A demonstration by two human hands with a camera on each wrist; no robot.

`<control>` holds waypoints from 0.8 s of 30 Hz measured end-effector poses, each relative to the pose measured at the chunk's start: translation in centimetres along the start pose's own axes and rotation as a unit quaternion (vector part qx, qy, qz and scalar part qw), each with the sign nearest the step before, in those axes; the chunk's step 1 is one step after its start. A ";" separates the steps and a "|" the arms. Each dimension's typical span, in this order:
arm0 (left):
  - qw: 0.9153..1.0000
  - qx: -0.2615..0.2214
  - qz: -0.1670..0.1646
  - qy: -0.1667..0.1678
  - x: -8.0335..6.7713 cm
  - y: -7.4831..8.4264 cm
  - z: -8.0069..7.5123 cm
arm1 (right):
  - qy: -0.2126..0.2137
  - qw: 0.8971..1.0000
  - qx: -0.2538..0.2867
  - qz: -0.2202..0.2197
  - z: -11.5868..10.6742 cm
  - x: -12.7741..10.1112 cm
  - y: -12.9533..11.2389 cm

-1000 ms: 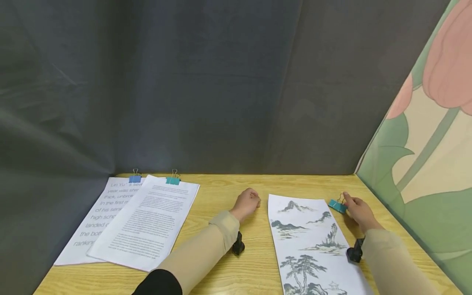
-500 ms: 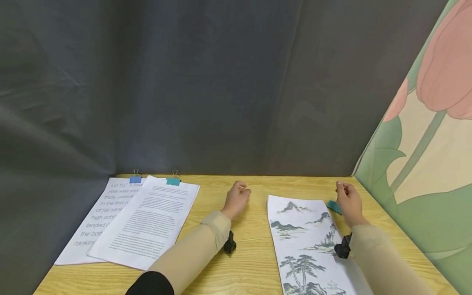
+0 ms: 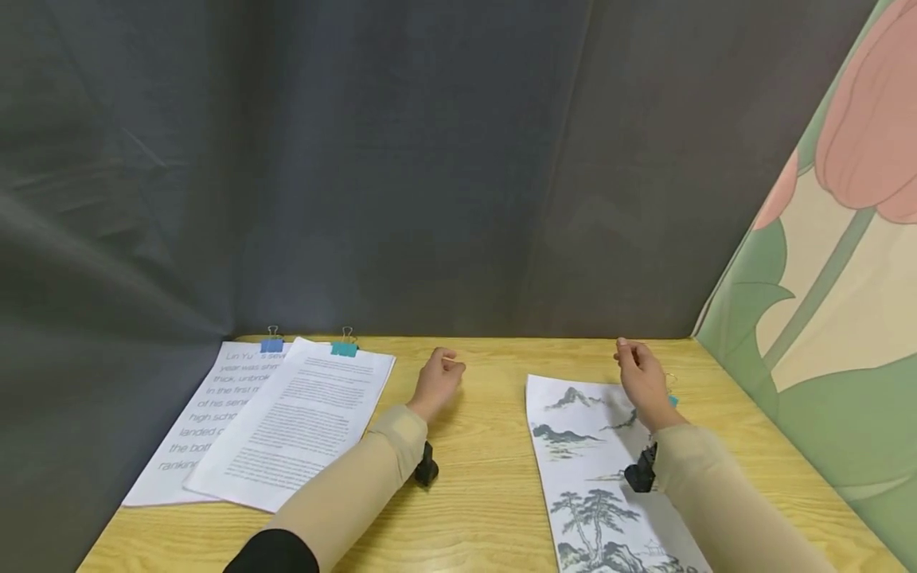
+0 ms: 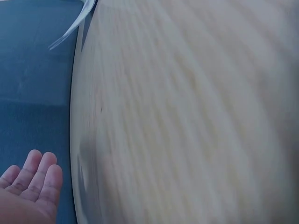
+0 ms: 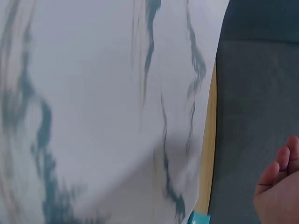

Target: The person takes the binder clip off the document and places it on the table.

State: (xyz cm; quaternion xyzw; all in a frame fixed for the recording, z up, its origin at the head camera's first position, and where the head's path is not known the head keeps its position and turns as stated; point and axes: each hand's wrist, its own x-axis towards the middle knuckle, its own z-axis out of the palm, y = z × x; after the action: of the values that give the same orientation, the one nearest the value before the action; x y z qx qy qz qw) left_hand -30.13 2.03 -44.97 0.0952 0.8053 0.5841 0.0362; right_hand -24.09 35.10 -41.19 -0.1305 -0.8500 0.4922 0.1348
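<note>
In the head view my left hand [image 3: 437, 383] is raised above the bare wood between the two groups of paper, its fingers loosely bent and holding nothing. The left wrist view shows the fingers [image 4: 49, 184] of that hand fairly straight. My right hand [image 3: 645, 386], holding nothing, hovers over the upper right corner of a stack of sheets printed with ink landscapes [image 3: 562, 489]. A teal binder clip [image 3: 673, 401] at that corner is mostly hidden behind this hand. Its edge shows low in the right wrist view as a bit of teal clip [image 5: 201, 218].
Printed text sheets [image 3: 315, 414] with a teal binder clip [image 3: 344, 349] overlap large-print sheets [image 3: 208, 418] with a blue binder clip [image 3: 272, 345] on the table's left. Dark cloth [image 3: 430, 175] hangs behind the wooden table [image 3: 480, 509]. A flowered panel [image 3: 824, 334] borders the right.
My right hand has left the teal clip's wire handle and moved left over the landscape sheets. My left hand has drifted left, away from those sheets. The view has shifted slightly.
</note>
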 end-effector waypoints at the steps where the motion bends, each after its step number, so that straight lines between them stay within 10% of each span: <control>1: 1.000 0.002 -0.001 0.003 0.0 -0.1 -0.3 | -0.006 1.000 0.002 -0.002 0.3 0.0 -0.2; 24: 1.000 0.005 -0.023 0.007 -0.7 -0.1 -4.7 | -0.157 0.986 -0.023 -0.061 6.1 -1.5 -3.2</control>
State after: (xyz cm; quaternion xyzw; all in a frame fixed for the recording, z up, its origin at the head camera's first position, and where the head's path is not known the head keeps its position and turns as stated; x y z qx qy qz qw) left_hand -30.26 -2.56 -43.60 0.0727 0.8101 0.5801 0.0437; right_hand -25.19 28.15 -41.46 -0.0027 -0.8779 0.4780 0.0268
